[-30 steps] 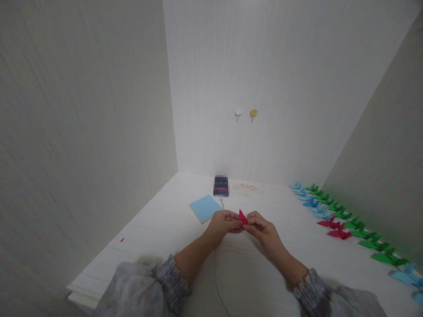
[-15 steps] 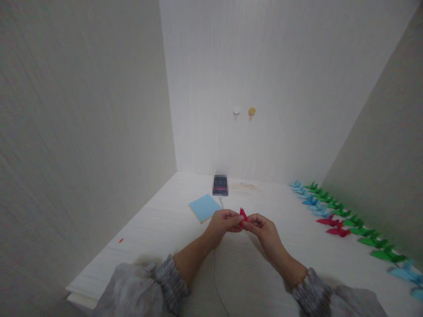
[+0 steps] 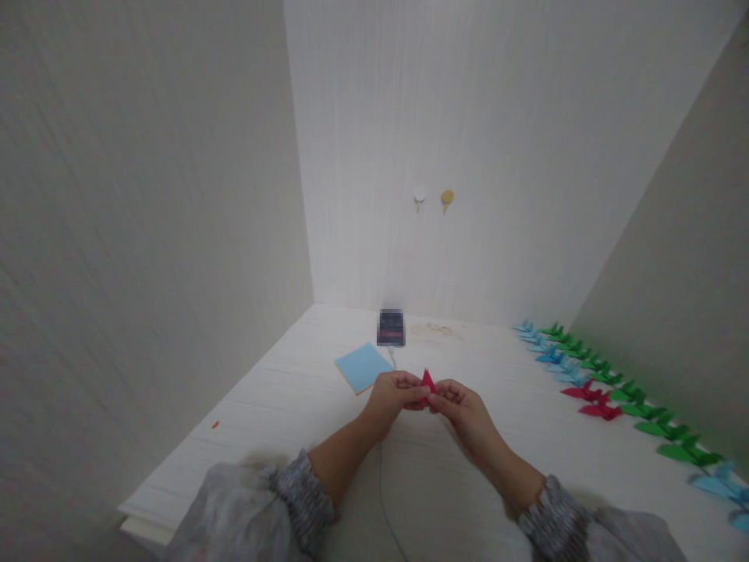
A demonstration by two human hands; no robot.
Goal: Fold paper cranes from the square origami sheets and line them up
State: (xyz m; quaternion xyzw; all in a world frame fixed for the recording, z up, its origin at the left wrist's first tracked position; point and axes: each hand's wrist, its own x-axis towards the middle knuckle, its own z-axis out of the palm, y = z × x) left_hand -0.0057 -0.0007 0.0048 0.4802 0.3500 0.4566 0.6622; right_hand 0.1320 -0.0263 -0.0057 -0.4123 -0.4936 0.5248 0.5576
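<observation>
A small piece of folded red origami paper (image 3: pixel 427 379) is held between both hands above the white table, its pointed end upward. My left hand (image 3: pixel 395 396) pinches it from the left with thumb and fingers. From the right, my right hand (image 3: pixel 462 403) pinches its lower edge, the thumb close to the left thumb. The fingertips hide the lower part of the paper. Just beyond my left hand lies a stack of blue square paper (image 3: pixel 363 368), an orange edge showing beneath.
Rows of folded paper cranes, green (image 3: pixel 661 425), blue (image 3: pixel 550 357) and red (image 3: pixel 600 410), line the table's right side. A blurred dark device (image 3: pixel 391 328) with a cable (image 3: pixel 381 484) stands by the back wall. An orange scrap (image 3: pixel 216 425) lies left. Two hooks (image 3: pixel 448 197) hang on the wall.
The red paper has turned slightly between my fingers: its split tips now look like one narrower point with a broader face towards me. Both hands stay nearly in place.
</observation>
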